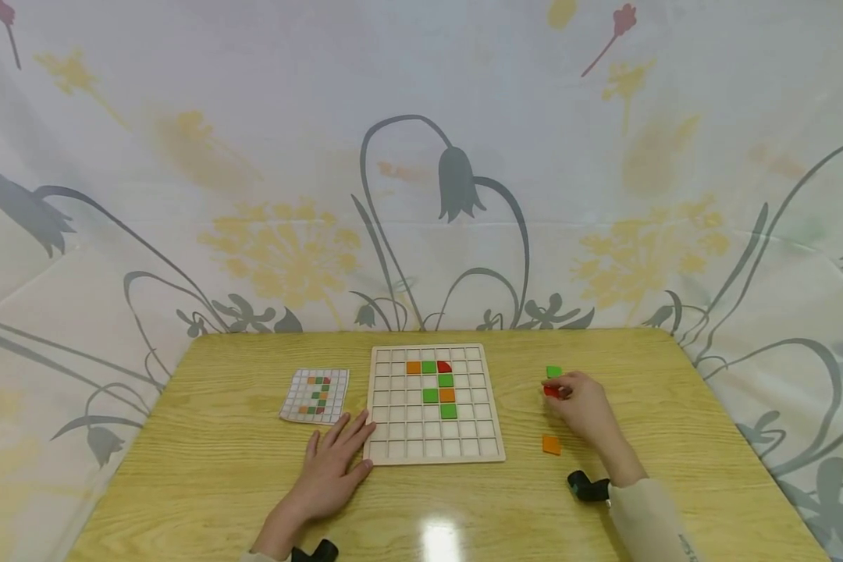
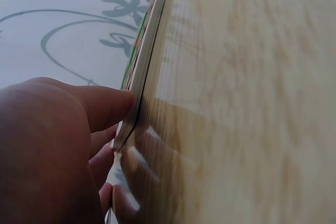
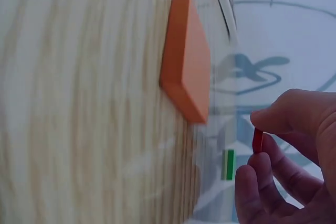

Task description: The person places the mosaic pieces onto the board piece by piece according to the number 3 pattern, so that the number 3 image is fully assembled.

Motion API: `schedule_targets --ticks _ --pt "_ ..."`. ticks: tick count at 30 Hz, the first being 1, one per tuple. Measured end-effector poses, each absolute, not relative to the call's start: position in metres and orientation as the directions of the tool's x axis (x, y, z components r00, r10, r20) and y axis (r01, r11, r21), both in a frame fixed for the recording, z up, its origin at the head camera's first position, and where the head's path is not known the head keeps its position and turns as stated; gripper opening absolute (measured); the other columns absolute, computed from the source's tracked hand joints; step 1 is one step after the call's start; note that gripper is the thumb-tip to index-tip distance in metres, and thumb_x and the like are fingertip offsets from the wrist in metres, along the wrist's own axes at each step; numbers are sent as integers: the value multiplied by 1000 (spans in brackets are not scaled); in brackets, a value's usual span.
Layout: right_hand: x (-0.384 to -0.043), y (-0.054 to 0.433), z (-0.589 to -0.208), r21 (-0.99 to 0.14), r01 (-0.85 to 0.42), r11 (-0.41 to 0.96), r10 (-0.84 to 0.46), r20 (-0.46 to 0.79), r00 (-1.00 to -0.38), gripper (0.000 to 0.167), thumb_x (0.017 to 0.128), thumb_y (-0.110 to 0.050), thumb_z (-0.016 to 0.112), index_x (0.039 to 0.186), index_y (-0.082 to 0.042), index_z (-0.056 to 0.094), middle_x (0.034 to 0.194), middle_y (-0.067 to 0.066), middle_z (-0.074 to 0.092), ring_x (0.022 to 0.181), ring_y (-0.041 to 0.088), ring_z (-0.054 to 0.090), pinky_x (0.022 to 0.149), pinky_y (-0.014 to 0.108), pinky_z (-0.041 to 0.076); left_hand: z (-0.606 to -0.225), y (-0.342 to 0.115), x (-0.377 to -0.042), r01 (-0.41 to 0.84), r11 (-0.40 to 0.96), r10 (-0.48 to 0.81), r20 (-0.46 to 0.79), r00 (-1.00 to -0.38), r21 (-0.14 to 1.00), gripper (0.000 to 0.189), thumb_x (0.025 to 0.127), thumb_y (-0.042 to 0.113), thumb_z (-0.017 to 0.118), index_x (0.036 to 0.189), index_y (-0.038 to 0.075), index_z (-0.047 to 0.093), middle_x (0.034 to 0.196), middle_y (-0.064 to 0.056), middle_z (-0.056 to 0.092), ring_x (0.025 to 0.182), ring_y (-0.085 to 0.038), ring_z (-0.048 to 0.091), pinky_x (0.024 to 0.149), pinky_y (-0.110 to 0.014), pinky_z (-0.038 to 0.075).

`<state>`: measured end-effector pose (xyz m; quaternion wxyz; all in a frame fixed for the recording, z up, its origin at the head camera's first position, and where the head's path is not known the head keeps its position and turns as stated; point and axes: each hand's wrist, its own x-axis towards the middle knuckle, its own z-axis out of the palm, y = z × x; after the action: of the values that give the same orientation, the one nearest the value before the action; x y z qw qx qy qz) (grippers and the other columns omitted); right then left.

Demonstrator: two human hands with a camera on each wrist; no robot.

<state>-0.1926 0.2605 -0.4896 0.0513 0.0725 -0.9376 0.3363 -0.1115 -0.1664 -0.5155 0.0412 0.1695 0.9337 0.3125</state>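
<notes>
Between thumb and fingertips, my right hand (image 1: 585, 406) pinches a red tile (image 3: 258, 140) at the right side of the table. A green tile (image 1: 553, 371) lies just beyond that hand, and an orange tile (image 1: 551, 445) lies nearer to me. My left hand (image 1: 329, 474) rests with fingers extended at the lower left corner of a wooden grid board (image 1: 400, 449), its thumb touching the edge, as the left wrist view also shows. Set in the board are several green tiles, two orange ones and a red tile (image 1: 444, 367) with one rounded corner.
Left of the board lies a paper card (image 1: 295, 394) printed with a coloured grid pattern, close to my left fingertips. A black device (image 1: 588, 487) is by my right wrist, another (image 1: 316, 551) by my left. A flowered cloth (image 1: 288, 156) hangs behind the wooden table (image 1: 204, 437).
</notes>
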Motion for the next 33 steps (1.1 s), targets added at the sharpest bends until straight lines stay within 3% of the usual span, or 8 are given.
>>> schedule_targets --ticks 12,23,33 --pt "-189 218 -492 -621 -298 725 -251 165 -954 20 84 0 75 103 0 76 98 7 64 80 19 59 71 35 53 -513 -166 -111 286 748 336 29 -941 599 53 102 27 56 152 15 44 163 1 27 151 -32 13 110 -71 0" --pt "-182 182 -496 -651 -338 680 -349 118 -930 18 84 1 75 100 -8 77 98 -2 61 85 13 56 73 29 52 -514 -165 -110 297 745 339 45 -940 597 53 102 27 56 152 14 44 163 -2 27 150 -33 15 109 -72 1" --pt "-175 158 -495 -630 -496 598 -511 177 -841 18 82 5 71 94 -6 77 98 -2 61 84 16 57 71 27 51 -515 -166 -111 299 745 343 42 -938 596 53 103 27 56 153 14 44 163 -1 26 150 -33 14 109 -71 1"
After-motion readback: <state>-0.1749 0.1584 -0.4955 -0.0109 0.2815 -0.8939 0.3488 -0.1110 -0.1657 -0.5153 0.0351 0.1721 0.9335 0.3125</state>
